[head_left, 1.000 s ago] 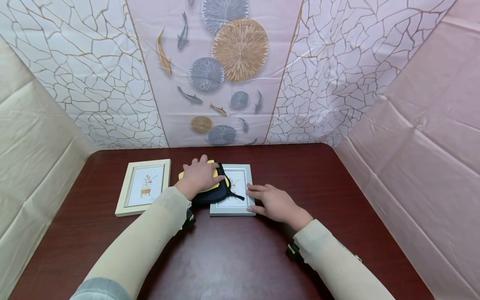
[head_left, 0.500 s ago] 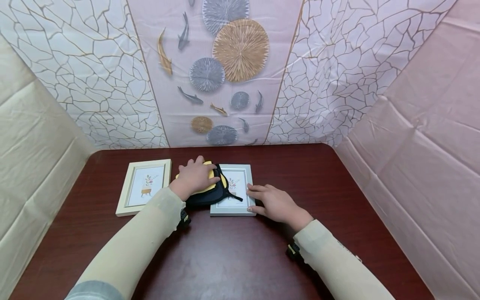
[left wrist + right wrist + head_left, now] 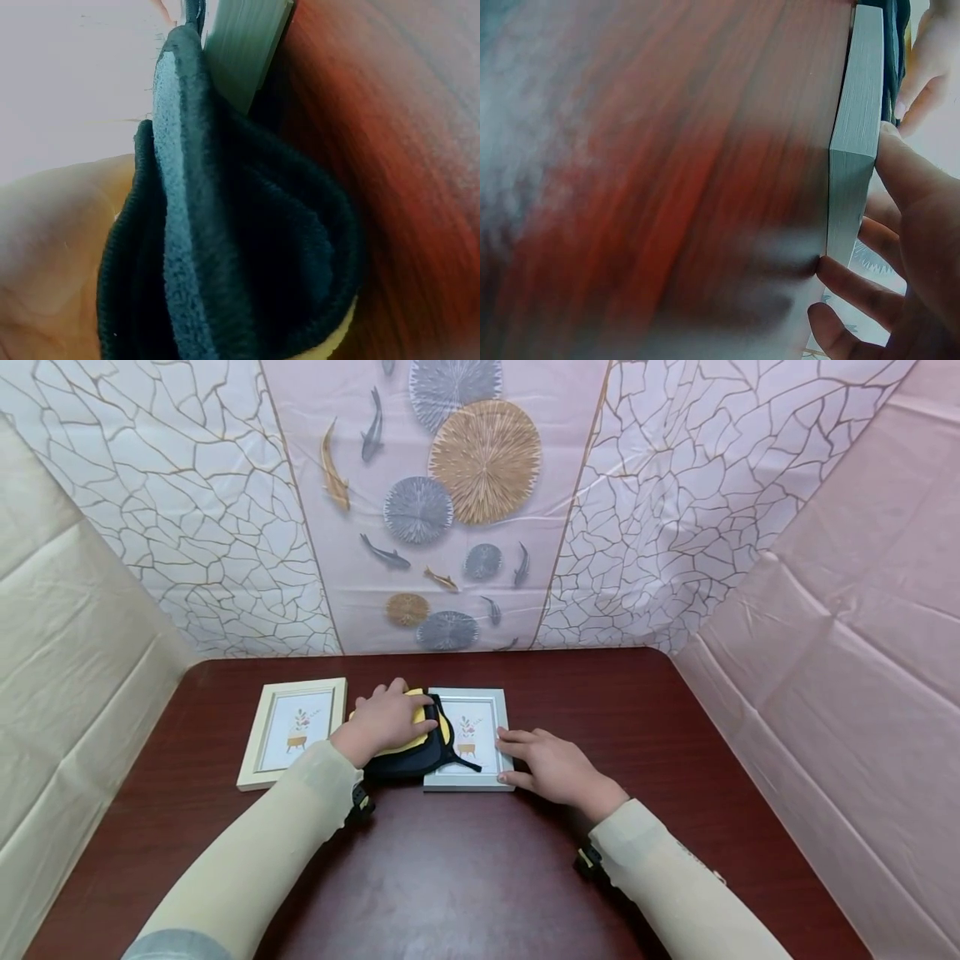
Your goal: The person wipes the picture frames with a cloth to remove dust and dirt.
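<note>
A silver-grey picture frame (image 3: 469, 783) lies flat on the dark red table, its print of a potted plant facing up. My left hand (image 3: 381, 718) grips a black and yellow cloth pad (image 3: 405, 762) with a thin loop. The pad overlaps the left side of the silver frame. In the left wrist view, folded dark fabric with black bound edges (image 3: 202, 225) sits against the palm. My right hand (image 3: 551, 764) rests fingertips and thumb along the frame's right edge. The right wrist view shows the fingers (image 3: 862, 289) at its side and thumb near the corner.
A cream picture frame (image 3: 258, 768) with a similar plant print lies to the left, partly behind the left forearm. The table (image 3: 450, 877) is bounded by a patterned cloth (image 3: 652, 552) at the back and plain fabric walls at both sides.
My left hand has slid the cloth pad left and slightly toward me, uncovering more of the silver frame's print. The right hand stays on the frame's right edge.
</note>
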The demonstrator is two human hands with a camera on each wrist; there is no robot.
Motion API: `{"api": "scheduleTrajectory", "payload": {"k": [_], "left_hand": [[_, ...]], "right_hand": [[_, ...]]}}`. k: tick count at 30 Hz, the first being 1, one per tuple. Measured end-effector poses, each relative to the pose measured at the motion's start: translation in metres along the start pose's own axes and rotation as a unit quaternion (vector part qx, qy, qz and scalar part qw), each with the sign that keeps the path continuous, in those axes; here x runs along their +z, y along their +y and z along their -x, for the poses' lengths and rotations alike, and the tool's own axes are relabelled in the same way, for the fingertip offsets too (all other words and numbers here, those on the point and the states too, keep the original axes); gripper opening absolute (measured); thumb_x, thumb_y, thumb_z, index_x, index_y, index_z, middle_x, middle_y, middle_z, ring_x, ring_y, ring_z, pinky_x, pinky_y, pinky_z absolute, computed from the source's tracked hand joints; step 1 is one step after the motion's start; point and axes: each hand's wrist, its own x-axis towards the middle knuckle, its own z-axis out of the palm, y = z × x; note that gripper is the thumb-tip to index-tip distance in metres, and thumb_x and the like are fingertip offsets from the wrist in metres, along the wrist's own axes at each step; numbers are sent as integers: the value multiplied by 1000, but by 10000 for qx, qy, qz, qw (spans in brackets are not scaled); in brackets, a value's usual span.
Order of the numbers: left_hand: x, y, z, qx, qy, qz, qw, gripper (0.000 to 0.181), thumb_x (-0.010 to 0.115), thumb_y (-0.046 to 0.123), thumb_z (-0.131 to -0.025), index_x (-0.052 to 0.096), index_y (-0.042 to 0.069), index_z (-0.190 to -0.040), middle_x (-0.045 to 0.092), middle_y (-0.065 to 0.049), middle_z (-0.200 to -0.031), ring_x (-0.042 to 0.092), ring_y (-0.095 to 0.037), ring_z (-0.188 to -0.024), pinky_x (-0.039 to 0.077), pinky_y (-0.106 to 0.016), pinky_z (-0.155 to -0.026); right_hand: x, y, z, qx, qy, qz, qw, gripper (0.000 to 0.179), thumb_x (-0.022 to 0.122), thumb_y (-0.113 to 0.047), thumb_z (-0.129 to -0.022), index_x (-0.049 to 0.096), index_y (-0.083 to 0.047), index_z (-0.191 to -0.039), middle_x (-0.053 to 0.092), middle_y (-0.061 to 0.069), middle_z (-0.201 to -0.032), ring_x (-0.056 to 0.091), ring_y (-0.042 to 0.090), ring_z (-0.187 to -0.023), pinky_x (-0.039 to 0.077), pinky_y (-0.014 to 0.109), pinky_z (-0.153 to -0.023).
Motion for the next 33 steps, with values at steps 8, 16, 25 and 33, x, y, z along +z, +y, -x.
{"api": "scheduleTrajectory", "payload": {"k": [8,16,25,33], "left_hand": [[3,1,8,122,-2,28,9999,54,64,58,-108,67,31,-154,53,-18,-146,54,-40,-124,46,-68,-98],[4,8,21,200,-2,-32,9998,52,67,58,-107,70,31,-151,54,-17,-144,56,-37,-121,47,-66,-97],[7,10,32,251,-44,-89,9996,52,66,59,-107,69,33,-152,55,-14,-145,55,-34,-119,47,-65,-97],[9,10,41,265,-38,-121,9996,53,66,61,-106,68,35,-152,55,-13,-147,56,-33,-122,46,-69,-102]], "right_hand": [[0,1,0,34,-4,58,10000,62,74,-48,-106,64,-14,-156,53,3,-167,56,36,-146,50,53,-114],[-1,-1,2,75,-17,48,10000,62,75,-47,-105,64,-14,-156,53,3,-167,58,36,-143,54,52,-108],[1,-2,1,66,-35,115,9999,62,75,-47,-105,64,-14,-157,53,3,-167,57,37,-145,51,53,-113],[-2,-4,2,66,-11,52,10000,62,75,-46,-105,64,-12,-156,53,4,-166,57,38,-145,52,54,-112]]}}
